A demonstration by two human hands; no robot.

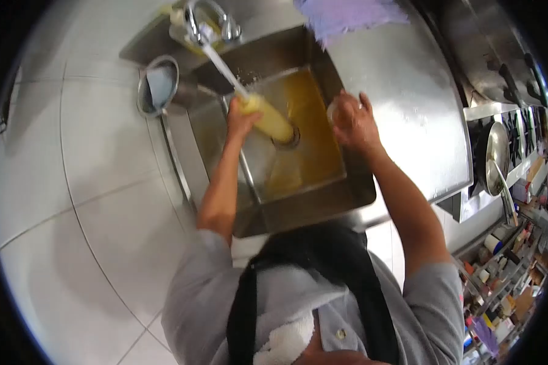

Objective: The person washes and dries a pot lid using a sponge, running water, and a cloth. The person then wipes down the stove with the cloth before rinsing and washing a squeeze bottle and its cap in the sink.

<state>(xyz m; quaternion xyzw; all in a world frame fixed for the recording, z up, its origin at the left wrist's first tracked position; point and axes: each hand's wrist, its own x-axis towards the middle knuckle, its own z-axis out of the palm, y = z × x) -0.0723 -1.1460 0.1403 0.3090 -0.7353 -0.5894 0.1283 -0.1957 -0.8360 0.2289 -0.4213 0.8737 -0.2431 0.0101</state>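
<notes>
A yellowish squeeze bottle (275,125) is in my left hand (242,121), gripped near its mouth and tilted over the sink. Water runs from the chrome tap (193,27) straight down onto the bottle's top. My right hand (354,121) is at the right rim of the steel sink (304,213), fingers curled. Something pale shows at its left edge; I cannot tell what it is. Shallow yellow-brown liquid covers part of the sink floor, and the bottle's lower end overlaps the drain (286,139).
A metal container (175,85) with a bluish cloth stands at the sink's left. On the right is a steel counter (402,97) with a purple cloth (353,15) at its back. Pans (496,158) and a cluttered shelf (505,274) lie farther right.
</notes>
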